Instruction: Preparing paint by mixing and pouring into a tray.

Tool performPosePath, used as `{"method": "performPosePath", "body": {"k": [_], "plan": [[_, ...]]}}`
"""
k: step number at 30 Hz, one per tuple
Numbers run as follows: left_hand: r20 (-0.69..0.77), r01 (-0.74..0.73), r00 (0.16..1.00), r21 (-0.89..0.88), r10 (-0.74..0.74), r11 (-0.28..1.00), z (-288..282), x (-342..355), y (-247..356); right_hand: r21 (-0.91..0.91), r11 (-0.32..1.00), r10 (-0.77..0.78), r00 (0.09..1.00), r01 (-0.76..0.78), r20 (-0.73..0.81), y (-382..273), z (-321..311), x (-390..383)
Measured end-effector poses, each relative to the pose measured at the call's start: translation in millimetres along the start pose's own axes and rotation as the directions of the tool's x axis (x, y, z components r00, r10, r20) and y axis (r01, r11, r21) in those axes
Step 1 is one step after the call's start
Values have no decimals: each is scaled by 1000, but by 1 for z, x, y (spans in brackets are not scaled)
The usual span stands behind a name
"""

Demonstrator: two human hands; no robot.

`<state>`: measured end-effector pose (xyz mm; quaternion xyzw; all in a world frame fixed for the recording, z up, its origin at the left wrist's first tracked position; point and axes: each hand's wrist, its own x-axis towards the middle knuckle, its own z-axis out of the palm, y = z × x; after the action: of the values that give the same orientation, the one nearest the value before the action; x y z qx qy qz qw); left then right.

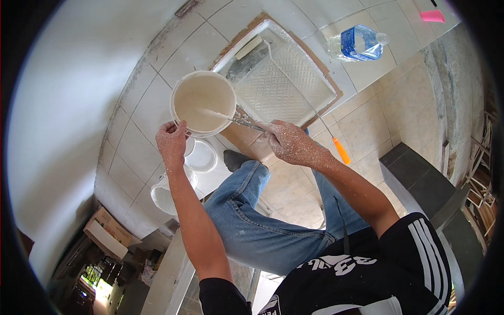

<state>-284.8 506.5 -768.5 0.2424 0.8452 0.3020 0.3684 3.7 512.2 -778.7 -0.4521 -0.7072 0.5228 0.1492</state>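
Observation:
My left hand [172,139] pinches the near-left rim of a white bucket [202,86] with pale, paint-like stuff on its inner walls. A slim stirring stick [244,123], smeared white at its far end, reaches over the rim into the bucket. My right hand [294,143] is closed round its near end. White spatter covers both hands. Right of the bucket lies a paint tray [294,81] coated in white. A paint roller [341,151] with an orange handle rests across it, its pale head at the tray's far left.
Cardboard [332,84] lies under the tray. A clear bottle [362,43] with a blue label lies beyond it, and a pink object [432,16] farther right. Below the bucket are a round white container [202,156] and a white pail [164,198]. A white wall [94,68] rises left.

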Motion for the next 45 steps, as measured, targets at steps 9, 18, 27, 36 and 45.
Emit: {"method": "performPosePath", "body": {"k": [9,18,27,36,45], "plan": [[-10,-172,981,435,195,884,15,-3,27,0,988,154,988,-154,5,10,6,14],[-80,-272,918,586,388,764,42,-4,63,155,979,155,980,-134,-128,14,14,40],[-37,-341,881,640,471,688,53,0,76,231,942,269,960,-245,-78,26,7,42],[108,-389,902,621,417,681,73,-15,87,216,954,249,953,-209,-175,45,-18,12],[202,-406,913,544,355,734,85,-15,71,198,963,195,980,-184,-39,66,-8,-5]]}}
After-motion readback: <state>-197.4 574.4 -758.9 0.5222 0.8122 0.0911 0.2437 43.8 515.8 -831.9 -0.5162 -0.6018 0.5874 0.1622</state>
